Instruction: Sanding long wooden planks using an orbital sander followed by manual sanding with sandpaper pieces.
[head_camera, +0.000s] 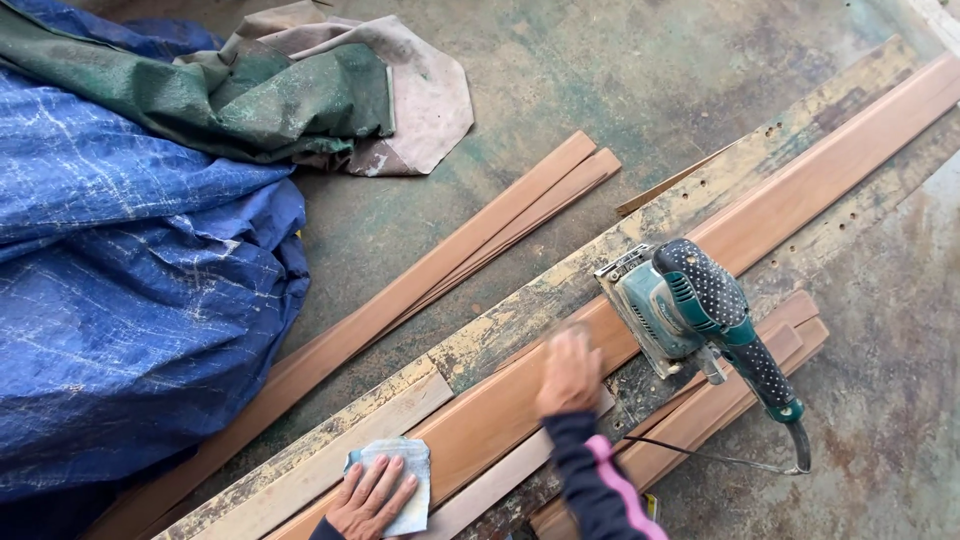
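Wood strip (760, 215), long and reddish, lies diagonally on a worn paint-flecked plank (500, 320) on the concrete floor (620, 80), running from the lower left to the upper right corner of the view. Blue tarp (130, 300) heaped along the left edge, green tarp (230, 95) and a grey cloth (425, 95) on top of it toward the upper left. More wood strips (430, 270) lie loose on the floor left of the plank; another stack (720, 400) on its right. Teal sander (690, 310) sits on the strip mid-length, nobody holding it, cord trailing right. Right hand (568, 372) flat on the strip just beside the sander, blurred, fingers open. Left hand (370, 497) open, pressing a pale rag (400, 480) onto the plank near the bottom edge.
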